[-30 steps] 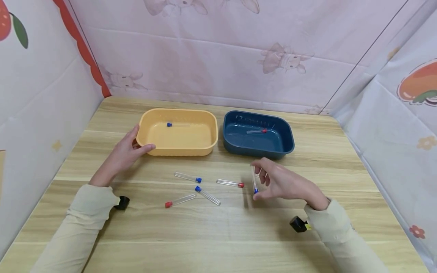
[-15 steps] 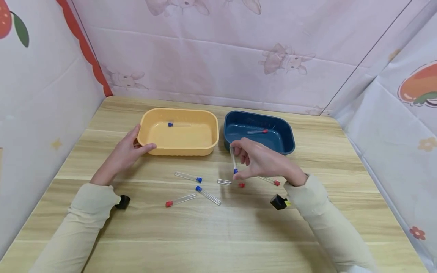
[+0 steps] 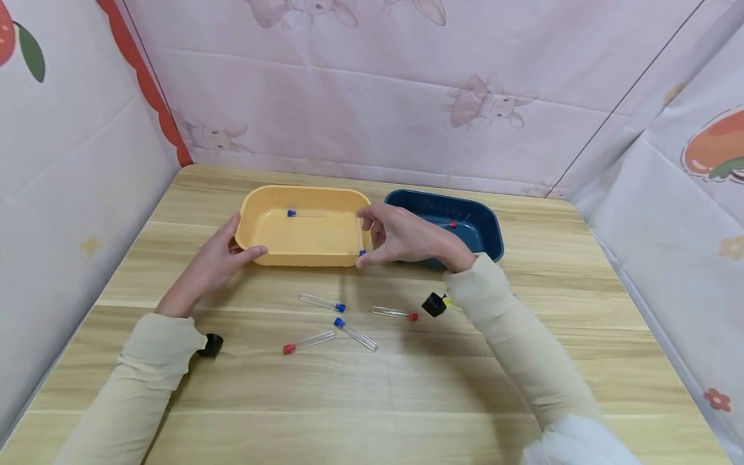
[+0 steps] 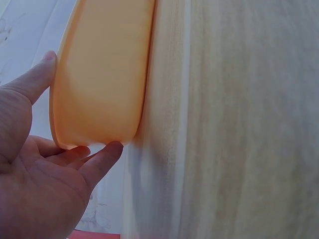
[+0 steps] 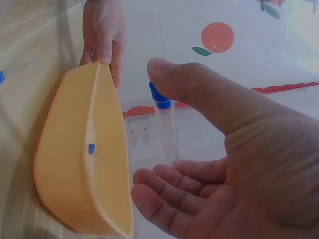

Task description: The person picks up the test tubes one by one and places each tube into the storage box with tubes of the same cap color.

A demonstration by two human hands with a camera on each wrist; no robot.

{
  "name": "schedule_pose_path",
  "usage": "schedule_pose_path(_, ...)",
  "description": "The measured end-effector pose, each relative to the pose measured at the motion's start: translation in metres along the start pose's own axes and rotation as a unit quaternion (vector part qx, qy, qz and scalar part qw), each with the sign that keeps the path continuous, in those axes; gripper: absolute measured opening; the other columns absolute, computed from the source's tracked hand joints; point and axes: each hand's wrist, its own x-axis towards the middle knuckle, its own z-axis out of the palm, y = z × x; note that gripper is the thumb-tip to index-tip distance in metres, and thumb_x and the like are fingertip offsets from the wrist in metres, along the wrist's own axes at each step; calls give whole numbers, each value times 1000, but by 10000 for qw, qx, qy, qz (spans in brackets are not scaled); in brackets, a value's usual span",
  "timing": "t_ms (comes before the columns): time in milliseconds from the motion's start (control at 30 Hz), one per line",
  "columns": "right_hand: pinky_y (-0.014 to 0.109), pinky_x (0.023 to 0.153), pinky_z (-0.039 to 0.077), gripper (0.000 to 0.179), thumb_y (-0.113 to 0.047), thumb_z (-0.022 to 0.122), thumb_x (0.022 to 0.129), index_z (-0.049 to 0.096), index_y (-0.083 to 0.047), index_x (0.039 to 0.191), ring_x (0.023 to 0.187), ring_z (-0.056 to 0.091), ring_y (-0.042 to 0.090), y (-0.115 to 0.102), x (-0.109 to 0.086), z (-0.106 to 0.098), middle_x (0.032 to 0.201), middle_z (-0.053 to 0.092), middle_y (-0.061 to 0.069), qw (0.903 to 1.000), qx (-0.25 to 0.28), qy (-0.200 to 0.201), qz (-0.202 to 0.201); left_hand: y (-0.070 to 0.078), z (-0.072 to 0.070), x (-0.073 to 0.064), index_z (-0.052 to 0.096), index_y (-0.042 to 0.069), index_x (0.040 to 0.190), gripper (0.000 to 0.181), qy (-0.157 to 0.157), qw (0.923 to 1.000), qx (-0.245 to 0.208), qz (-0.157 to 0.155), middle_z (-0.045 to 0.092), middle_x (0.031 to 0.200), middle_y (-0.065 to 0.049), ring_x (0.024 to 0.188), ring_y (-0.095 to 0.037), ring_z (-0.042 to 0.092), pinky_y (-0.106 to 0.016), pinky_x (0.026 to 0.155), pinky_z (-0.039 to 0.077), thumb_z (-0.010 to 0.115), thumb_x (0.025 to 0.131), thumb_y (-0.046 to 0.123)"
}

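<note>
My right hand (image 3: 401,234) pinches a clear test tube (image 5: 167,127) with a blue cap, thumb on the cap and fingertips at the other end. It hangs over the right end of the yellow basin (image 3: 302,259). At that basin's left end, my left hand (image 3: 212,261) grips the corner, thumb against the near side and fingers bent round the end. A blue-capped tube (image 3: 291,213) lies inside the yellow basin. In the dark blue basin (image 3: 491,226), partly behind my right hand, there is a red-capped tube (image 3: 451,225).
On the wooden table in front lie two blue-capped tubes, one farther (image 3: 322,302) and one nearer (image 3: 356,334). A red-capped tube (image 3: 309,342) lies left of them, another (image 3: 395,313) to the right. My right forearm mostly covers one more tube. Printed cloth walls surround the table.
My right hand has carried the blue-capped test tube left and away from me, from in front of the dark blue basin to the yellow basin's right end. My left hand stays put.
</note>
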Motion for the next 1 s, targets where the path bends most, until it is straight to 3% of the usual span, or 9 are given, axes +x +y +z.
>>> schedule_pose_path(333,33,92,52,82,-42,82,88,46,0,148,106,62,20,3,41,7,125,59,8,9991,118,-275,293,3,0,-1,-5,4,165,99,14,9999,-39,111,10,169,-26,146,-44,35,-56,115,36,66,103,36)
schedule_pose_path(1000,30,92,52,88,-43,79,89,41,5,153,109,61,20,7,102,34,133,59,15,9987,354,-17,380,3,0,-4,-4,7,165,97,-8,9998,-184,94,14,168,-25,145,-44,37,-53,112,39,66,103,32)
